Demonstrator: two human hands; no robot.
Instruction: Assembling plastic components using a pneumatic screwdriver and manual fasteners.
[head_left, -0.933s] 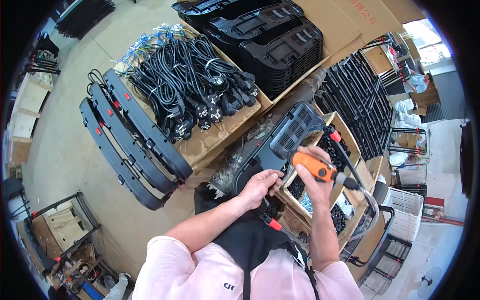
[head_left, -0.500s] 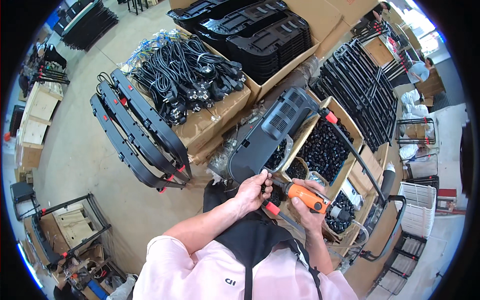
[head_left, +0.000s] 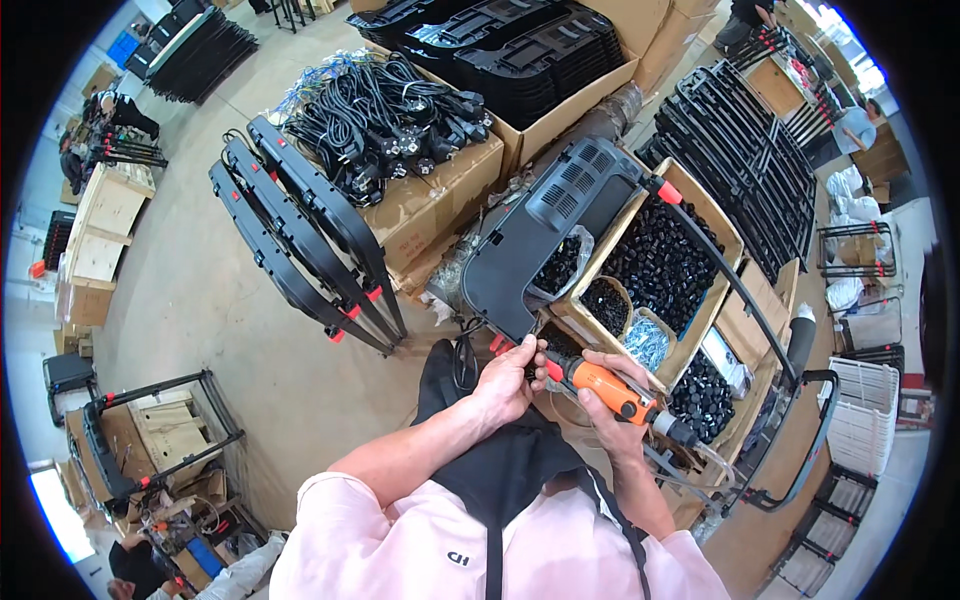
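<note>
1. Driver [head_left: 605, 388], orange and powered, is gripped in the right hand [head_left: 612, 415], whose fingers are wrapped fully round its body; its tip is aimed left, toward the left hand [head_left: 503, 382]
2. The left hand is closed loosely at the near end of the black panel [head_left: 545, 232], beside the red caps; whether something small is pinched in it cannot be told
3. The panel is propped aslant over the boxes of black parts [head_left: 660, 262], its near end just above the lap
4. Progress is judged as mid-way: the panel is positioned and the driver is brought up to it, but no seated fastener can be made out, so fastening appears still to be done
5. The driver's tip and the spot it meets are hidden behind the left hand
6. The cords [head_left: 385, 122] on the carton and the stacked frames [head_left: 300, 240] lie well apart from both hands
</note>
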